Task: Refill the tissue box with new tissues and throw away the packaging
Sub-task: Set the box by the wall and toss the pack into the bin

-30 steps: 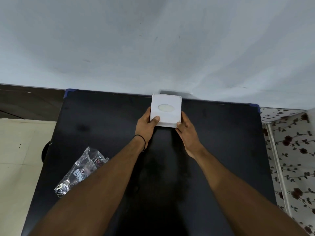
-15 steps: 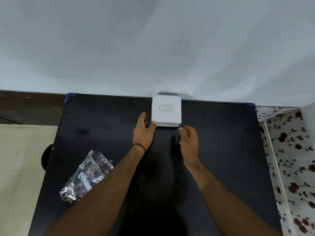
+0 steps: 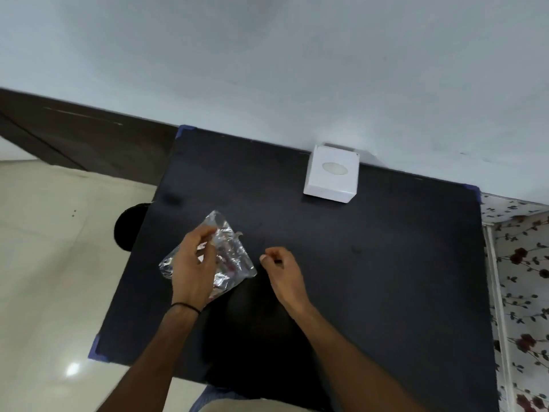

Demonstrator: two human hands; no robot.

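A white tissue box [image 3: 326,185] with an oval opening on top stands at the far edge of the black table [image 3: 386,263], against the wall, with neither hand on it. A crumpled clear plastic packaging [image 3: 234,257] lies on the left part of the table. My left hand [image 3: 193,263] lies over the packaging, its fingers curled onto the upper part. My right hand [image 3: 285,272] hovers just right of the packaging with its fingers curled, holding nothing.
A round black object [image 3: 127,227] sits on the pale tiled floor [image 3: 44,263], partly under the table's left edge. A flowered surface [image 3: 523,263] runs along the table's right side. A grey wall rises behind the table.
Both hands have let go of the tissue box and drawn back and left to the packaging. The view has swung left. The box stays by the wall.
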